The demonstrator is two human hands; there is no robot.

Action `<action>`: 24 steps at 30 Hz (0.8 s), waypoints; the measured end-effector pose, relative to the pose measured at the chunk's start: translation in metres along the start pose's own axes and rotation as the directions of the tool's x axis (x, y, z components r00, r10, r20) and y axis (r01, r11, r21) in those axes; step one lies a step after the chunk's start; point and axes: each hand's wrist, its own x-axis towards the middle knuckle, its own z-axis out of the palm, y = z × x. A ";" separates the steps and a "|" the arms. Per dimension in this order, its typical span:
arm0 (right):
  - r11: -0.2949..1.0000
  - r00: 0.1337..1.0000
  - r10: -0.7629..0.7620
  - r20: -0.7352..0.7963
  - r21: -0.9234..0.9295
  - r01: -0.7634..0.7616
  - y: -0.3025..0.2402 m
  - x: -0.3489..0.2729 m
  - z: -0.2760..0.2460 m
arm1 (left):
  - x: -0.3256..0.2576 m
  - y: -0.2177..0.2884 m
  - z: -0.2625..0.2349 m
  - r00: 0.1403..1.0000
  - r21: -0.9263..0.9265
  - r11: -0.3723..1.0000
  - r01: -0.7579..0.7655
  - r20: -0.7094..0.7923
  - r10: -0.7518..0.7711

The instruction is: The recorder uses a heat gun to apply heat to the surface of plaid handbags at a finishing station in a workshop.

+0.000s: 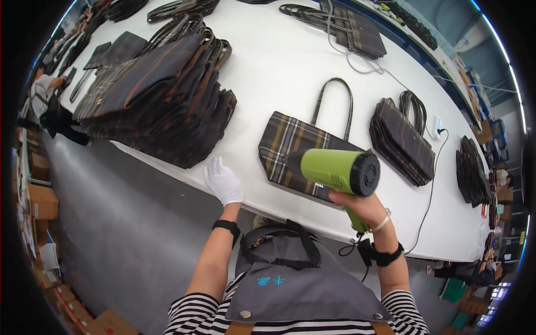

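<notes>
My right hand (362,205) grips the handle of a green heat gun (335,170), its barrel pointing left over a plaid tote bag (293,142) that lies flat on the white table (279,61). My left hand (223,181), in a white glove, rests open at the table's near edge, left of the bag and apart from it. The bag's handle loop (333,106) stretches away from me.
A tall stack of plaid bags (159,97) lies to the left. Smaller stacks (403,139) (472,170) sit to the right, and more bags (357,30) at the far side. A power cord (430,190) runs off the table edge. Another person (47,106) stands at the far left, near cardboard boxes (42,201).
</notes>
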 end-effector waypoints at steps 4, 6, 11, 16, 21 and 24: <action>0.999 0.997 0.041 -0.064 -0.032 -0.043 0.016 -0.031 -0.004 | 0.000 0.000 -0.001 0.999 0.019 1.000 0.010 0.049 -0.010; 0.998 0.998 0.066 0.002 -0.002 -0.066 0.017 -0.039 -0.002 | 0.000 0.000 0.000 0.997 0.022 1.000 0.009 0.070 -0.011; 1.000 0.998 -0.022 -0.065 -0.022 0.021 0.034 -0.054 -0.001 | -0.003 0.000 0.008 0.999 0.042 0.999 -0.005 0.041 0.003; 1.000 0.964 0.029 -0.265 -0.001 -0.031 0.052 -0.093 -0.041 | -0.006 -0.003 0.006 0.999 0.039 0.999 -0.015 0.038 0.013; 0.988 0.863 0.137 -0.487 0.126 -0.085 0.076 -0.147 -0.077 | -0.003 0.006 0.005 0.999 0.018 0.999 0.034 0.001 -0.034; 0.980 0.803 0.167 -0.572 0.184 -0.074 0.090 -0.173 -0.087 | -0.006 0.021 0.000 0.998 0.006 0.998 0.061 0.015 -0.061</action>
